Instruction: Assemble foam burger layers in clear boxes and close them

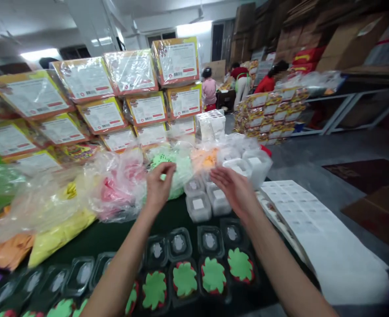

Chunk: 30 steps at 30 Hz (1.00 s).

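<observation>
My left hand [159, 187] is raised in front of an open clear bag of light green pieces [177, 169]. Its thumb and fingertips meet in a pinch, and whatever may be between them is too small to make out. My right hand [230, 187], slightly blurred, has its fingers stretched out beside stacked clear plastic containers [198, 206] and holds nothing I can see. Below both hands, clear containers hold green petal-shaped pieces [184, 278] over red ones. Their clear lids [179, 243] stand open behind them, each with a pale mark.
Bags of pink [113, 189], yellow [60, 233] and orange pieces [209, 157] lie along the table. Film-wrapped printed boxes [144, 108] form a wall behind. White sheets [306, 224] lie at the right edge. Several people [209, 90] are farther back among cartons.
</observation>
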Tool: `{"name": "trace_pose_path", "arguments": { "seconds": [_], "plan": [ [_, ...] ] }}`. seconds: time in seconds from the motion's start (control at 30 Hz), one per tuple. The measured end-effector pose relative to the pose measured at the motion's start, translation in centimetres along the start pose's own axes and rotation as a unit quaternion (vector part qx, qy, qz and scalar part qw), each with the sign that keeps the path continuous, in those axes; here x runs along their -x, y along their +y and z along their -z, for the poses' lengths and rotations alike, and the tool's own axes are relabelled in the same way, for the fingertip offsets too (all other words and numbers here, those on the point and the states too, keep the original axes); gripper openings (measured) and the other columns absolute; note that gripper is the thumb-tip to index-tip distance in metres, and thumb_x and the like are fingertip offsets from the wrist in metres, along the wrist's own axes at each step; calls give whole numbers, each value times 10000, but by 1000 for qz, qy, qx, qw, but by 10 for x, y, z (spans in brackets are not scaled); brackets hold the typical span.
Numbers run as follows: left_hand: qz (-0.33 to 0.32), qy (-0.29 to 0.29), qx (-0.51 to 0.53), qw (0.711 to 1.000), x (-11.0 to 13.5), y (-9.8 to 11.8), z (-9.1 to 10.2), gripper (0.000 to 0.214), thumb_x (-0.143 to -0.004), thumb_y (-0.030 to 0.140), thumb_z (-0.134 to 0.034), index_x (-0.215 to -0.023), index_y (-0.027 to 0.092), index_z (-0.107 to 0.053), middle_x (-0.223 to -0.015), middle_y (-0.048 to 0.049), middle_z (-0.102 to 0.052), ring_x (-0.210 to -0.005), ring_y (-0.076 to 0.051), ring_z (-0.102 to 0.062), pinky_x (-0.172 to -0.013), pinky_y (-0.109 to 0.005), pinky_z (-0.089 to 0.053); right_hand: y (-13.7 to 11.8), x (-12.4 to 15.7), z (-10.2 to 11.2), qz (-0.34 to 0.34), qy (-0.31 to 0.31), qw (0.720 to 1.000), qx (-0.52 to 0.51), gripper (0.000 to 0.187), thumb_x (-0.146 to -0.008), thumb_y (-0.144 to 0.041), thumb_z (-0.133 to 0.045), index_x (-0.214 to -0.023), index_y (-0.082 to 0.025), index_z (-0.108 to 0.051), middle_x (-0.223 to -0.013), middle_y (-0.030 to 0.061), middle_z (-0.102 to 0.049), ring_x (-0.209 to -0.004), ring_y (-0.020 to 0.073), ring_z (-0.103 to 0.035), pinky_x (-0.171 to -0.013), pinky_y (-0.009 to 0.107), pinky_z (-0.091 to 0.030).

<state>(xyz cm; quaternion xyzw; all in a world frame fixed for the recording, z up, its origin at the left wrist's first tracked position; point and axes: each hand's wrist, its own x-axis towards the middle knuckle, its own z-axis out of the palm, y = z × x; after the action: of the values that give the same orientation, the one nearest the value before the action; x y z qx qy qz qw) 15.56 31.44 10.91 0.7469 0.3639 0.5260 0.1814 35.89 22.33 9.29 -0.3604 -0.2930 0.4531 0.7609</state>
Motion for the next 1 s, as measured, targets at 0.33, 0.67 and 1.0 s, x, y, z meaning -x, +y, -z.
{"name": "trace_pose_path", "arguments": {
  "seconds": [0.33, 0.67, 1.0],
  "plan": [
    [-37, -123, -113, 985, -69, -69, -29, 286, -886, 142, -530, -1132, 166, -675, -1198, -144, -699, -1147, -283, -638, -1049, -454, -462, 31, -132, -110, 167, -85, 936, 299, 308, -717, -4, -731, -945, -211, -743, -1321, 18, -687, -1283, 241, -583, -1184, 428, -362],
    [116, -334, -117, 928, -132, -65, -201, 199, -974, 263, -594, -1074, 109, -672, -1027, -82, -708, -914, -200, -687, -832, -379, -574, -97, -49, -9, 325, 51, 886, 326, 183, -850, -309, -742, -1021, -255, -777, -1077, 62, -773, -982, 237, -729, -879, 391, -595],
    [78, -299, -308, 900, -150, -123, -176, 316, -909, 153, -556, -1193, 85, -677, -1202, -216, -694, -1199, -323, -626, -1028, -405, -470, -93, 0, 64, 170, 147, 922, 314, 285, -782, -405, -832, -1012, -239, -799, -1019, 64, -801, -982, 229, -743, -933, 348, -571]
  ]
}}
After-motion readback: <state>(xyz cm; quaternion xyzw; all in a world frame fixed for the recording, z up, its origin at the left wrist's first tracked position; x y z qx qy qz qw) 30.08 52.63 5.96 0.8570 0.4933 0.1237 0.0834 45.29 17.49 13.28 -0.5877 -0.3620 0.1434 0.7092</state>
